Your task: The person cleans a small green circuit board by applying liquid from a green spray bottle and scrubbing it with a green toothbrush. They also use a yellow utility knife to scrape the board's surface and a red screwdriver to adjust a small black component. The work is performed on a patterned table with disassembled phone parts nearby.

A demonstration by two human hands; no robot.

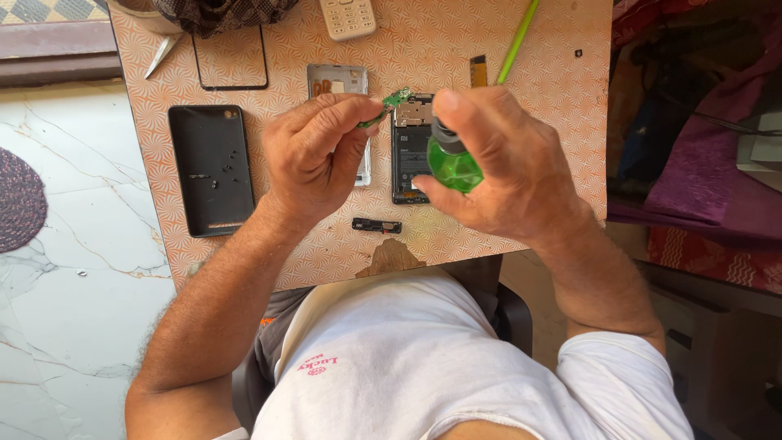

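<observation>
Frame centre: left hand (pixel 314 155) fingers pinch a small green circuit board (pixel 396 99). Right hand (pixel 497 163) fingers grip a green bottle (pixel 453 165) above the opened phone (pixel 410 155) on the patterned tabletop (pixel 538 98).

Bare tabletop (pixel 529 147) right of opened phone (pixel 410 155), screws (pixel 218 175) perhaps left

floor (pixel 65 269): pale marble | table (pixel 570 106): orange patterned top | daylight
</observation>
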